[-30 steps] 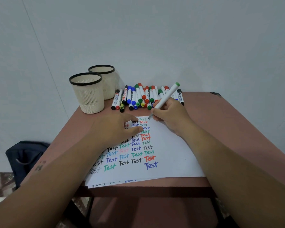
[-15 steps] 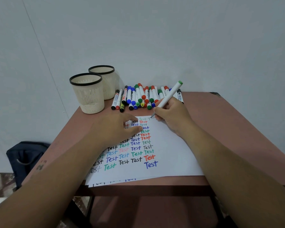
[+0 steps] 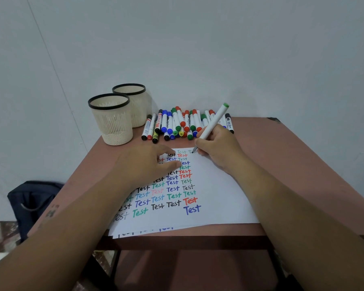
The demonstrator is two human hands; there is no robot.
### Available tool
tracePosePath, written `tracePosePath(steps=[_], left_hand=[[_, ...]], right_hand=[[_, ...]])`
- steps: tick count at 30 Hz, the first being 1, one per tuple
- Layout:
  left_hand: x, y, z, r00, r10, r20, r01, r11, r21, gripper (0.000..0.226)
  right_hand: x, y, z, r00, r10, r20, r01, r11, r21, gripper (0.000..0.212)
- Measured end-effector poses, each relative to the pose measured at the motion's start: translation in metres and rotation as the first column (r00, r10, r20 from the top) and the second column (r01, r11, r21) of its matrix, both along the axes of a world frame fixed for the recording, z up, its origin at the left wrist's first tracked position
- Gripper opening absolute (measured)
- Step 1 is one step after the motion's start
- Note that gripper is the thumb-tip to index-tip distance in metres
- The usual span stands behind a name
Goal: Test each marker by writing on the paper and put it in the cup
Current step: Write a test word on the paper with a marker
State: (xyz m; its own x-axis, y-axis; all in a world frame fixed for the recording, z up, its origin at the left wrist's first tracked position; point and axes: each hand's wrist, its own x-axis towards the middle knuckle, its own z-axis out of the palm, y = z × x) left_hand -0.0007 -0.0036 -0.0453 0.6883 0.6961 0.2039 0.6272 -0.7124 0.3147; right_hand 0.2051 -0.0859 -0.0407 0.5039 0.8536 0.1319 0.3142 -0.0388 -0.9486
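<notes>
The paper [image 3: 214, 198], a small stack of white sheets, lies on the reddish-brown table [image 3: 303, 164] with its near edge at the table's front edge, and rows of "Test" in black, blue, green and red cover its left half. The left hand [image 3: 147, 166] rests flat on the paper's left side, fingers loosely spread and holding nothing. At the paper's far edge the right hand [image 3: 218, 145] grips a white marker with a green end [image 3: 211, 124], fingers curled round its barrel, tip touching the sheet. Just beyond the paper lies the pile of markers [image 3: 177, 124]. Left of that pile, beyond the paper's far left corner, stand 2 cream cups with black rims [image 3: 111, 120], touching each other
</notes>
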Motion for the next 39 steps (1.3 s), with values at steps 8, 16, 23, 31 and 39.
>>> tracePosePath(steps=[8, 16, 23, 31, 39], left_hand=[[-0.0007, 0.0018, -0.0006, 1.000, -0.004, 0.004, 0.004, 1.000, -0.004, 0.059], [-0.0007, 0.0025, -0.0015, 1.000, -0.003, 0.011, 0.003, 1.000, -0.022, 0.061], [-0.0008, 0.0039, -0.0022, 1.000, -0.008, 0.013, 0.008, 1.000, -0.021, 0.060], [-0.0010, 0.0045, -0.0022, 1.000, -0.014, 0.002, 0.014, 1.000, -0.018, 0.059], [-0.0014, 0.0029, -0.0003, 1.000, -0.014, -0.024, 0.013, 1.000, -0.022, 0.061]], right_hand=[[-0.0001, -0.0022, 0.0014, 0.997, -0.071, 0.041, 0.071, 0.997, 0.016, 0.014], [-0.0002, -0.0018, 0.0010, 0.998, -0.061, 0.025, 0.061, 0.998, -0.001, 0.014], [0.0001, -0.0016, 0.0004, 0.997, -0.074, 0.022, 0.073, 0.997, 0.010, 0.014], [0.0017, -0.0002, -0.0003, 0.993, -0.119, -0.013, 0.120, 0.992, 0.026, 0.015], [0.0007, -0.0002, 0.0009, 0.994, -0.108, -0.013, 0.108, 0.994, 0.002, 0.016]])
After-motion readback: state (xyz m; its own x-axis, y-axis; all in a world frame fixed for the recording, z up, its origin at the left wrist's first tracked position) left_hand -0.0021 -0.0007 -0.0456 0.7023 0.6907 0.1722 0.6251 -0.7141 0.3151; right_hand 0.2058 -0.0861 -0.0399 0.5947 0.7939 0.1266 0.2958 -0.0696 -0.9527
